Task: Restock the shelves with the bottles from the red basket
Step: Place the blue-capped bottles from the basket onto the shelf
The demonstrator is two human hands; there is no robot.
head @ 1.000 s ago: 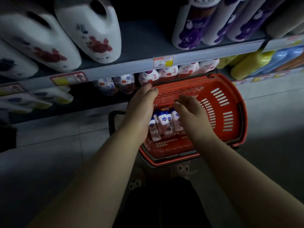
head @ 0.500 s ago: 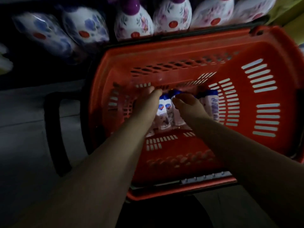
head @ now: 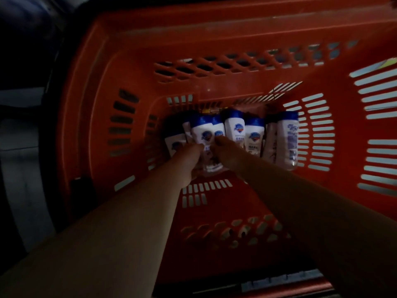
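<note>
The red basket (head: 214,35) fills the view, seen from above. Several small white bottles with blue caps (head: 235,127) lie side by side on its bottom, and one (head: 287,140) lies apart at the right. My left hand (head: 189,157) reaches down into the basket, its fingers curled round a bottle (head: 203,134) on the left of the group. Right beside it, almost touching, my right hand (head: 228,151) curls its fingers over the neighbouring bottle (head: 218,131). Both hands hide the lower halves of those bottles. No shelf is visible.
A black handle bar (head: 51,108) runs along the basket's left side. Beyond it lies dim grey floor (head: 19,168). The basket's slotted right wall (head: 376,117) rises steeply, and its near rim (head: 279,281) is at the bottom of the view.
The view has dropped from the shelves into the basket. Both hands have gone down from above the bottles to close round them at the bottom.
</note>
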